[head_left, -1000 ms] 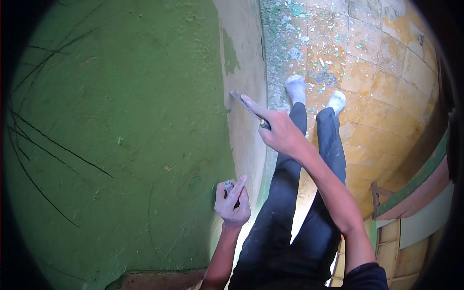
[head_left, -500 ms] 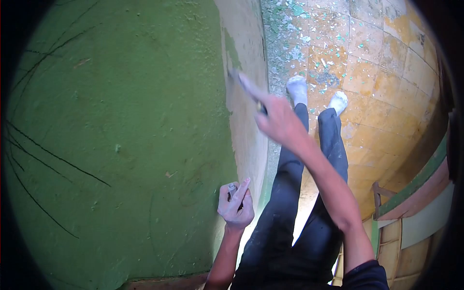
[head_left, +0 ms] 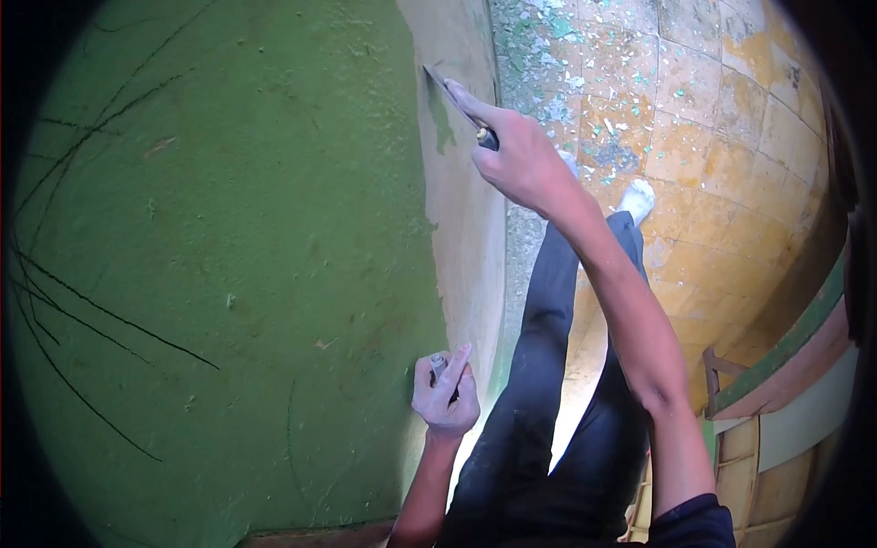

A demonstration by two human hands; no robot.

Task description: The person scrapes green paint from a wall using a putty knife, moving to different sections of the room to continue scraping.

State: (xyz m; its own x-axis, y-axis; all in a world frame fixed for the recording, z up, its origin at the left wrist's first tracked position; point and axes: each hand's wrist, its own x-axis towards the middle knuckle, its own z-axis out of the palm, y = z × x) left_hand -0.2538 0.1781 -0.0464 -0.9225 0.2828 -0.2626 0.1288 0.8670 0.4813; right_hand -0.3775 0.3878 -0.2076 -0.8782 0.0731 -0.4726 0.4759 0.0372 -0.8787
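Note:
My right hand (head_left: 521, 155) grips a paint scraper (head_left: 448, 89), index finger stretched along its blade. The blade tip presses against the edge where the green painted wall (head_left: 228, 228) meets the bare beige scraped strip (head_left: 466, 201), beside a small leftover green patch (head_left: 439, 114). Lower down, my left hand (head_left: 445, 395) rests against the wall and is closed around a small grey cylindrical object (head_left: 438, 364) with a dark tip. My legs in dark trousers (head_left: 548, 365) stand close to the wall.
The tiled yellow floor (head_left: 722, 183) is littered with green paint flakes (head_left: 566, 82) near the wall base. My feet in white socks (head_left: 637, 195) stand on it. A green and brown ledge (head_left: 795, 356) and wooden frame sit at the lower right.
My right hand has pushed the scraper along the wall toward the floor, away from the left hand, from the lower paint edge to the small green patch. The left hand has stayed in place.

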